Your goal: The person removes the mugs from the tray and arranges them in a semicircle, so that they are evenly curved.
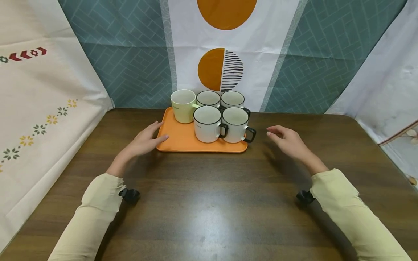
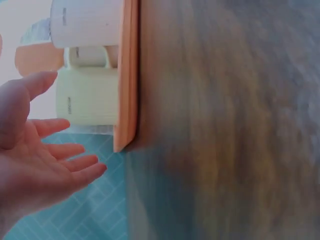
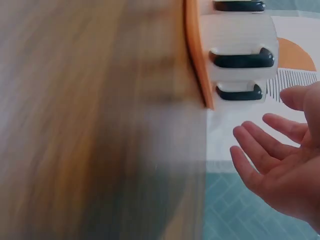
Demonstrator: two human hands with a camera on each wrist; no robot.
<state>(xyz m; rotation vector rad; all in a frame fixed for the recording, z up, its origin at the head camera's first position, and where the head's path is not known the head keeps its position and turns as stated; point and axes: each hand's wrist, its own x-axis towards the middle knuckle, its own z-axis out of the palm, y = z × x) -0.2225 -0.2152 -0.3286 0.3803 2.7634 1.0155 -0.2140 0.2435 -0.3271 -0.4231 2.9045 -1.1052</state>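
Note:
An orange tray (image 1: 179,140) lies on the table with several mugs standing upright on it. The pale green mug (image 1: 183,110) is at its back left; white mugs with black rims and handles, such as the front one (image 1: 205,127), fill the middle and right. My left hand (image 1: 142,142) is at the tray's left edge, thumb and fingers spread; whether it touches the rim I cannot tell. Right of the tray, my right hand (image 1: 289,143) hovers apart from the nearest white mug (image 1: 233,127), fingers loosely bent and holding nothing. The right wrist view shows black handles (image 3: 244,60) facing that hand.
The brown wooden table (image 1: 205,188) extends in front of the tray and to both sides. Behind it hangs a teal and white patterned cloth (image 1: 134,61). Pale cloths hang at the left (image 1: 49,94) and right (image 1: 385,76). Both wrists carry black straps.

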